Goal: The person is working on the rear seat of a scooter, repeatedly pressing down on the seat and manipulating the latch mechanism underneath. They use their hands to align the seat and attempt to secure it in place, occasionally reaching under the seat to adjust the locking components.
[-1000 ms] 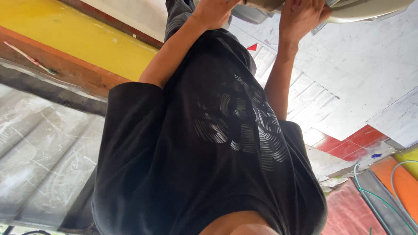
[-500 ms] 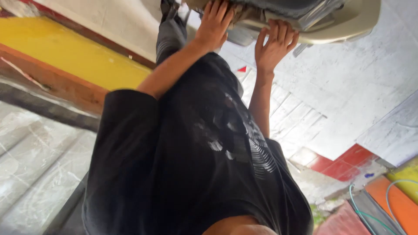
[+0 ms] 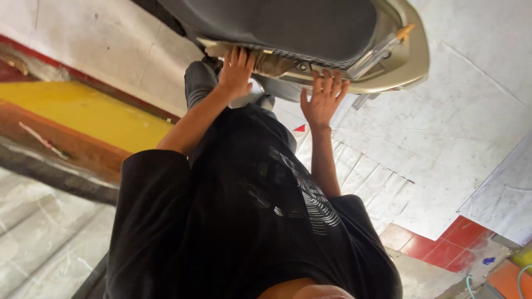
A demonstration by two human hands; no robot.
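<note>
A yellow ledge is lying far to the left of the scooter, edged by a red strip beside the pale wall. The left hand is reaching up to the scooter's near edge, fingers spread wide and flat, tips pressing the beige rim just under the dark seat; it is gripping nothing. Below the scooter, a black shirt is filling the lower middle. The right hand is resting open against the same beige rim, just right of the left hand, fingers fanned wide, holding nothing. Right of the scooter, pale floor sheets are covering red tiles.
</note>
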